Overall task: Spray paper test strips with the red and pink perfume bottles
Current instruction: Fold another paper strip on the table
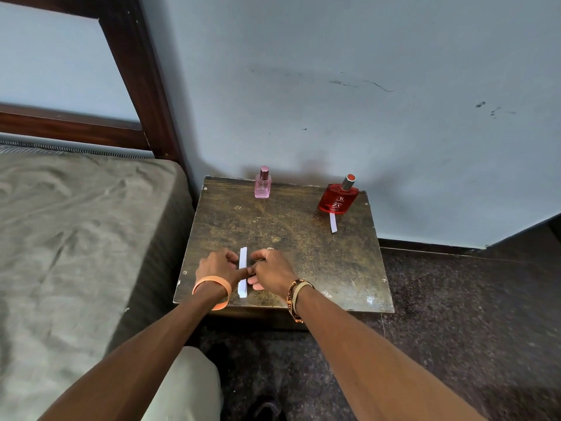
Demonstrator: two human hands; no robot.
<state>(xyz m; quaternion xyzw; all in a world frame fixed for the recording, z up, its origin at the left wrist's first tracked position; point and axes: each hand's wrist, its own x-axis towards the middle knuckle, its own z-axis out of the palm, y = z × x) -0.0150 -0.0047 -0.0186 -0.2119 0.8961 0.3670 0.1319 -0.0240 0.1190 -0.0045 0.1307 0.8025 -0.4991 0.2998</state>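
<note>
A white paper strip (243,270) lies lengthwise near the front of the small wooden table (303,253). My left hand (217,267) and my right hand (271,268) sit on either side of it, fingers curled, fingertips touching the strip's edges. The left thumb reaches across the strip. A pink perfume bottle (262,183) stands upright at the back of the table, left of centre. The red perfume bottle (338,197) stands at the back right. A second, shorter paper strip (333,222) lies just in front of the red bottle.
A bed with a grey-green sheet (76,238) and dark wooden frame (133,86) is close on the left. The blue-grey wall (334,86) rises right behind the table. Dark speckled floor (455,314) extends to the right and front.
</note>
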